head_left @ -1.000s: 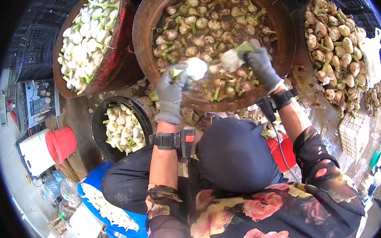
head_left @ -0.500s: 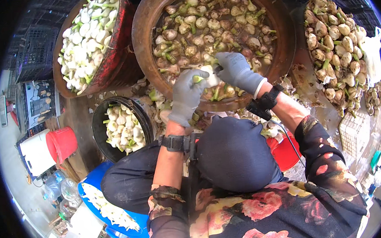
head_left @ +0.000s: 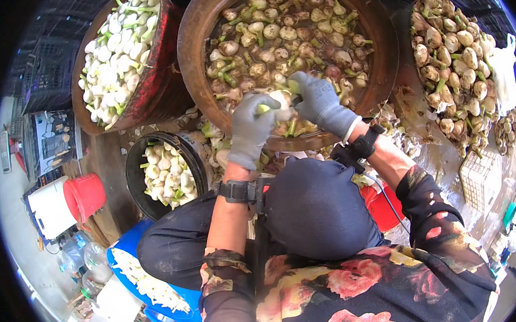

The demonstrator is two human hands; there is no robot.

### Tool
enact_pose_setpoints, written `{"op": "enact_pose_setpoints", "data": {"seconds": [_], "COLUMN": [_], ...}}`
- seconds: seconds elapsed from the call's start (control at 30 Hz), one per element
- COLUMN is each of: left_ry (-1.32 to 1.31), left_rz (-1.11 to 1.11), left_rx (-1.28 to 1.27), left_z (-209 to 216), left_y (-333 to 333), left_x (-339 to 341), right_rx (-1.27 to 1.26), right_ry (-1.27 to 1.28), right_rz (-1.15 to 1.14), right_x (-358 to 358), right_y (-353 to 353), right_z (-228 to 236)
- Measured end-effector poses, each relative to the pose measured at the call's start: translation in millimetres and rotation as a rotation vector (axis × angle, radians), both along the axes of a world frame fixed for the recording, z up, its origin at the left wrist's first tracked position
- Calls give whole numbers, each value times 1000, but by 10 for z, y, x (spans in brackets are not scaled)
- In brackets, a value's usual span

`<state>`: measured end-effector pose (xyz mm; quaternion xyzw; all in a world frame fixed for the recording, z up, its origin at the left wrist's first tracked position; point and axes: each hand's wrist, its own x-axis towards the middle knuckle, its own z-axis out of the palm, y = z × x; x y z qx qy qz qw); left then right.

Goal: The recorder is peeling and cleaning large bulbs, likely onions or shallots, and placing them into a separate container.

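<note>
Both gloved hands meet over the near rim of the large brown basin (head_left: 197, 57) at upper centre. The left hand (head_left: 250, 128) and right hand (head_left: 320, 103) curl their fingers around one pale bulb (head_left: 279, 102). Judging by the piles, much is left: muddy bulbs fill the basin and heap at right (head_left: 457, 57), while cleaned white ones fill the upper-left basin (head_left: 116, 57) and black bucket (head_left: 166, 173).

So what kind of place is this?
Probably an outdoor market or produce-washing spot: a big brown round basin of muddy bulb vegetables, a red-rimmed tub of clean white bulbs, a heaped pile of unwashed bulbs, and grey-gloved hands working one.
</note>
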<state>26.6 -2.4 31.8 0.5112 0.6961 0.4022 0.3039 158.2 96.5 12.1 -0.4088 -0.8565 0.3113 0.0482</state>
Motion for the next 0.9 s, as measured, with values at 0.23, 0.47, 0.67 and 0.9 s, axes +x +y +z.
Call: {"op": "enact_pose_setpoints", "data": {"seconds": [0.23, 0.47, 0.67, 0.9], "left_ry": [-361, -111, -162, -450], "left_rz": [128, 107, 22, -58], "left_rx": [24, 38, 38, 190], "left_z": [-24, -58, -66, -32], "left_y": [-62, 62, -7, -37], "left_x": [-102, 77, 5, -18], "right_rx": [-102, -23, -57, -75], "right_ry": [105, 32, -45, -111], "right_rz": [-234, -49, -113, -175], "right_x": [188, -54, 38, 347], "right_y": [101, -54, 127, 208], "right_z": [-5, 42, -118, -143]}}
